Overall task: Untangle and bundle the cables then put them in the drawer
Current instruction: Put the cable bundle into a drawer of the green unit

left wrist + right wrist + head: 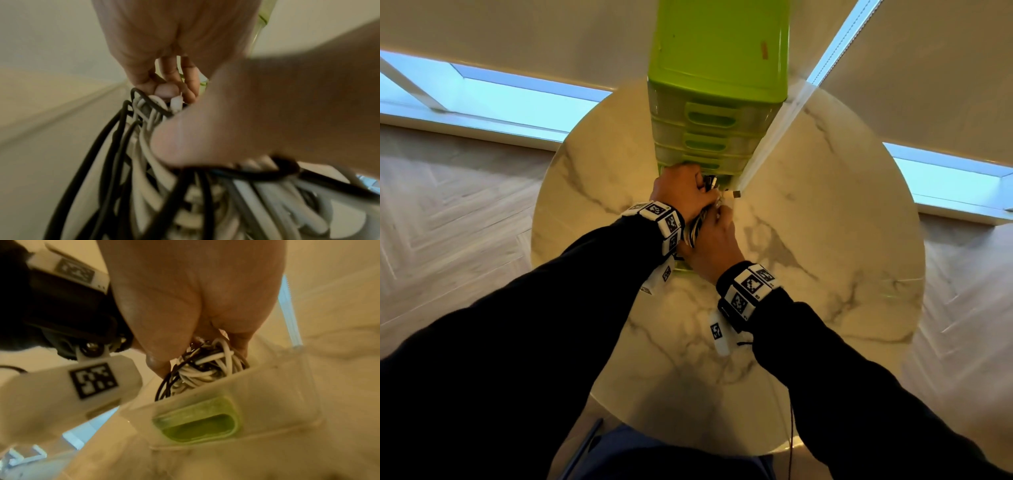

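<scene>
both hands on one bundle [205,368] of black and white cables, held over the open bottom drawer [236,402] of the green drawer unit [719,78], near the middle of the round marble table [825,240], unit at its far edge. left hand [681,192] curled over the far end of the bundle, fingers [174,76] pinching the looped ends and a white plug; right hand [712,246] wrapped around the near end, thumb pressed along the coils. seems to be the lowering step: bundle partly inside, lower loops already below the clear front wall in the right wrist view. best done by keeping both grips tight until the coils sit on the drawer floor, so nothing springs apart. worth tucking the loose black loop hanging off the bundle in the left wrist view before letting go, else likely to drape over the wall and block closing. plug tips poking out near the left hand best turned inward. release right first, then left, then push shut by the green handle [197,423]. depth of drawer behind the hands not visible.
</scene>
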A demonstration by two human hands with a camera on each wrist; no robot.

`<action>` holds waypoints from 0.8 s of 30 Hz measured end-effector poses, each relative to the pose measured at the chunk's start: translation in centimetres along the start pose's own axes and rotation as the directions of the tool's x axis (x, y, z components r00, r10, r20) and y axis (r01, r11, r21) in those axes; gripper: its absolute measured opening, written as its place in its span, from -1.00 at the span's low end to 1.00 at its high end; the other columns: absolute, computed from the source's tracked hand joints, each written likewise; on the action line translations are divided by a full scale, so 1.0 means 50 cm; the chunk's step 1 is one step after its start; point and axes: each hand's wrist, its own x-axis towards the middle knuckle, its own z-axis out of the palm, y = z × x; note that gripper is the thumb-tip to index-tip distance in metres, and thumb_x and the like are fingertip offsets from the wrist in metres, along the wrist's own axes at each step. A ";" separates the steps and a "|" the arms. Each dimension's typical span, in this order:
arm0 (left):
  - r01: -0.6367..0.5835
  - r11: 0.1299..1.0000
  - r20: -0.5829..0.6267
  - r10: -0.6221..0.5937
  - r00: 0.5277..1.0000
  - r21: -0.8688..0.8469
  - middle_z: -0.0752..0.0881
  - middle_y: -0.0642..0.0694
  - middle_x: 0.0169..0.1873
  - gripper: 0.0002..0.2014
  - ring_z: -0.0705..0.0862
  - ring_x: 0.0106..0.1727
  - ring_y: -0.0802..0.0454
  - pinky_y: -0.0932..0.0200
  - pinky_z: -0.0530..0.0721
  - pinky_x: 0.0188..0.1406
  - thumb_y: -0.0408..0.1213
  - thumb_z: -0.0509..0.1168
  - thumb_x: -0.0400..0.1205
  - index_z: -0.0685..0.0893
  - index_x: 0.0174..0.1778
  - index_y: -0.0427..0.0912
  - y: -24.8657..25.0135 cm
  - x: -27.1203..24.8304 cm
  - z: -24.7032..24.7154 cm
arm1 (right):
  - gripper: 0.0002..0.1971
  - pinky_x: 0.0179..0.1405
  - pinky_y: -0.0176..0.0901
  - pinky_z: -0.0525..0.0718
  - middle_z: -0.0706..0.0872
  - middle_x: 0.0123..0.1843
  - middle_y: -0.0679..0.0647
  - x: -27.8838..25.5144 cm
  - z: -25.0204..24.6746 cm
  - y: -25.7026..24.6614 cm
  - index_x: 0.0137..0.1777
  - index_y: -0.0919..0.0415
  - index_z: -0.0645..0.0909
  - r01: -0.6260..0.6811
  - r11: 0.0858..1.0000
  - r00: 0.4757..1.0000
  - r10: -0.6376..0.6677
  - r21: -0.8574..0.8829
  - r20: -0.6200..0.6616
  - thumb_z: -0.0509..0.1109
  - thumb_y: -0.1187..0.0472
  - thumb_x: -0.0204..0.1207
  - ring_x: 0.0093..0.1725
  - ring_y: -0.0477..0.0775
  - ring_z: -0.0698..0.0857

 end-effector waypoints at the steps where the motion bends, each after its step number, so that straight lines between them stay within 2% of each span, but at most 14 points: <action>1: -0.008 1.000 0.001 0.008 1.000 0.009 0.73 0.00 -0.25 -0.66 0.70 -0.12 -0.11 0.09 0.60 -0.10 0.15 0.48 0.52 0.63 -0.21 -0.05 0.000 0.001 0.002 | 0.00 0.59 -0.15 0.21 0.32 0.62 0.31 -0.010 -0.009 -0.004 0.65 0.37 0.22 -0.013 0.994 1.000 0.015 0.106 -0.022 0.15 -0.41 0.41 0.57 0.24 0.30; 3: -0.014 1.000 0.012 0.014 1.000 0.015 0.77 -0.07 -0.19 -0.63 0.71 -0.11 -0.14 0.04 0.65 -0.07 0.16 0.48 0.53 0.65 -0.18 -0.10 0.000 0.000 0.001 | -0.15 0.55 -0.33 0.17 0.28 0.60 0.26 -0.025 -0.037 -0.007 0.64 0.40 0.19 -0.028 0.935 0.996 0.058 0.353 -0.072 0.42 -0.06 0.50 0.55 0.10 0.29; 4: -0.017 1.000 0.023 0.017 1.000 0.012 0.77 -0.11 -0.18 -0.61 0.70 -0.11 -0.16 0.00 0.68 -0.05 0.15 0.48 0.53 0.67 -0.17 -0.14 0.000 -0.002 -0.001 | -0.19 0.56 -0.29 0.20 0.26 0.61 0.27 -0.029 -0.051 -0.011 0.64 0.41 0.18 -0.028 0.907 0.993 0.073 0.420 -0.092 0.44 0.07 0.51 0.57 0.12 0.28; 6: -0.038 0.999 0.051 0.039 0.998 -0.011 0.76 -0.17 -0.19 -0.60 0.69 -0.14 -0.19 -0.03 0.68 -0.06 0.11 0.50 0.52 0.67 -0.17 -0.20 -0.006 -0.004 -0.006 | -0.18 0.67 0.02 0.25 0.27 0.64 0.31 -0.018 -0.067 -0.012 0.65 0.41 0.17 -0.021 0.892 0.997 0.053 0.452 -0.058 0.32 0.01 0.46 0.65 0.24 0.25; 8: -0.096 0.994 0.093 0.100 0.991 -0.049 0.74 -0.17 -0.22 -0.64 0.68 -0.17 -0.18 -0.01 0.64 -0.13 0.04 0.51 0.52 0.64 -0.24 -0.20 -0.020 -0.005 -0.009 | -0.13 0.62 0.23 0.34 0.33 0.64 0.32 0.004 -0.070 -0.012 0.63 0.37 0.25 -0.041 0.905 0.999 0.044 0.423 0.004 0.19 -0.14 0.36 0.65 0.27 0.30; 11: -0.218 0.973 0.144 0.228 0.963 -0.082 0.74 -0.24 -0.19 -0.76 0.62 -0.18 -0.10 0.08 0.53 -0.17 -0.11 0.43 0.65 0.73 -0.20 -0.22 -0.049 -0.003 -0.011 | -0.07 0.64 0.19 0.34 0.31 0.69 0.29 0.036 -0.084 -0.012 0.68 0.30 0.20 -0.087 0.919 0.992 0.045 0.384 0.118 0.03 -0.24 0.35 0.67 0.24 0.31; 14: -0.317 0.947 0.159 0.322 0.933 -0.056 0.74 -0.32 -0.11 -0.70 0.67 -0.07 -0.21 0.09 0.52 -0.07 -0.20 0.25 0.74 0.80 -0.05 -0.33 -0.064 0.001 -0.010 | -0.31 0.60 0.03 0.33 0.33 0.70 0.30 0.044 -0.109 -0.013 0.71 0.30 0.18 -0.133 0.933 0.983 0.081 0.333 0.167 -0.07 -0.17 0.73 0.65 0.28 0.36; 16: -0.320 0.946 0.140 0.323 0.936 -0.042 0.79 -0.30 -0.11 -0.68 0.71 -0.05 -0.25 0.06 0.57 -0.06 -0.18 0.23 0.72 0.82 -0.06 -0.30 -0.062 0.006 -0.005 | -0.40 0.42 0.01 0.44 0.43 0.62 0.38 0.048 -0.112 -0.010 0.68 0.36 0.21 -0.135 0.955 0.986 0.104 0.263 0.127 -0.08 -0.08 0.82 0.54 0.37 0.48; 17: -0.298 0.954 0.120 0.301 0.946 -0.040 0.81 -0.26 -0.12 -0.67 0.72 -0.05 -0.23 0.05 0.60 -0.06 -0.13 0.24 0.73 0.84 -0.07 -0.25 -0.058 0.011 -0.002 | -0.41 0.39 0.03 0.47 0.43 0.60 0.42 0.049 -0.109 -0.009 0.67 0.40 0.19 -0.126 0.962 0.988 0.101 0.242 0.115 -0.05 -0.04 0.83 0.53 0.40 0.49; 18: -0.268 0.963 0.105 0.270 0.957 -0.031 0.83 -0.21 -0.12 -0.68 0.73 -0.05 -0.18 0.06 0.61 -0.07 -0.07 0.27 0.73 0.85 -0.09 -0.18 -0.053 0.016 -0.002 | -0.40 0.44 0.04 0.44 0.34 0.64 0.44 0.044 -0.106 -0.010 0.69 0.42 0.11 -0.108 0.970 0.988 0.080 0.219 0.133 -0.01 -0.01 0.82 0.58 0.40 0.43; 20: -0.198 0.980 0.102 0.198 0.975 -0.011 0.85 -0.11 -0.11 -0.72 0.74 -0.04 -0.09 0.11 0.63 -0.05 0.01 0.32 0.71 0.87 -0.06 -0.04 -0.043 0.026 -0.003 | -0.25 0.65 0.08 0.26 -0.09 0.77 0.41 0.022 -0.098 -0.008 0.74 0.41 -0.20 -0.054 0.985 0.975 0.017 0.161 0.222 0.08 0.01 0.78 0.74 0.35 0.10; 21: -0.164 0.986 0.109 0.164 0.980 -0.013 0.85 -0.07 -0.10 -0.75 0.75 -0.04 -0.05 0.11 0.66 -0.01 0.03 0.34 0.69 0.88 -0.04 0.01 -0.040 0.031 -0.005 | -0.16 0.71 0.08 0.18 -0.30 0.76 0.37 0.012 -0.092 -0.004 0.74 0.37 -0.32 -0.028 0.988 0.967 -0.011 0.149 0.255 0.12 -0.04 0.75 0.77 0.32 -0.05; 22: -0.137 0.990 0.112 0.139 0.984 -0.021 0.86 -0.04 -0.09 -0.77 0.75 -0.03 -0.02 0.10 0.69 0.02 0.03 0.37 0.67 0.88 -0.02 0.04 -0.038 0.033 -0.007 | -0.07 0.73 0.09 0.13 -0.43 0.74 0.34 -0.001 -0.091 -0.003 0.73 0.34 -0.37 -0.011 0.990 0.964 -0.026 0.139 0.265 0.18 -0.11 0.71 0.77 0.30 -0.13; 24: -0.114 0.993 0.106 0.118 0.987 -0.038 0.86 -0.01 -0.08 -0.80 0.77 -0.02 -0.01 0.07 0.72 0.06 0.02 0.39 0.65 0.89 -0.02 0.06 -0.035 0.034 -0.007 | 0.12 0.76 0.07 0.00 -0.49 0.72 0.32 -0.007 -0.075 -0.005 0.73 0.32 -0.37 0.028 0.994 0.964 -0.054 0.104 0.261 0.27 -0.32 0.58 0.76 0.27 -0.30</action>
